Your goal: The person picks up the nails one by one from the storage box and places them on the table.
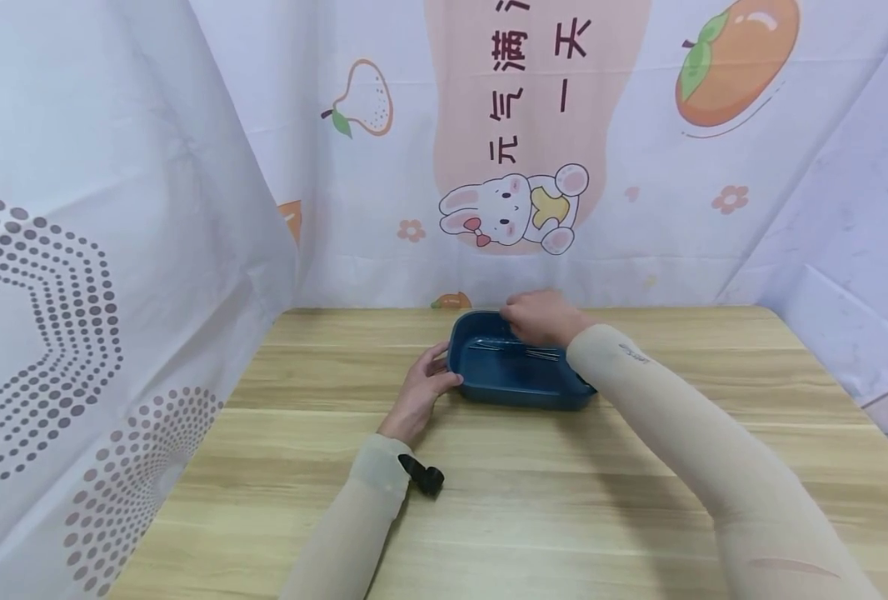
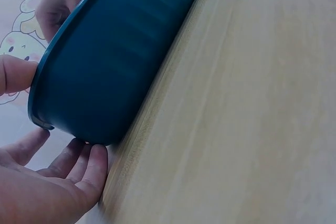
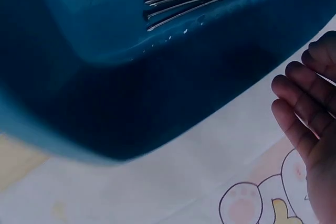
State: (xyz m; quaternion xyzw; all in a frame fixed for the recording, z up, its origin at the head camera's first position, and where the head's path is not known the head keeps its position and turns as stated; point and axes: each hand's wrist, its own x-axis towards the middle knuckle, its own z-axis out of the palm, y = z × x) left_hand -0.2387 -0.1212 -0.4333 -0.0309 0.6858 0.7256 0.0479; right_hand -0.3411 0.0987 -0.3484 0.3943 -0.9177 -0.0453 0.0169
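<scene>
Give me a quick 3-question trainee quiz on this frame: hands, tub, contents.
1. True or false: the left hand touches the left end of the blue tub.
2. What lies inside the tub? A) thin metal rods B) coins C) nothing
3. Fill in: the right hand is over the tub's ____ edge, next to the backdrop.

Key
1. True: its fingers rest against the tub's end wall on the wooden table.
2. A
3. Far; whether it grips anything cannot be told.
</scene>
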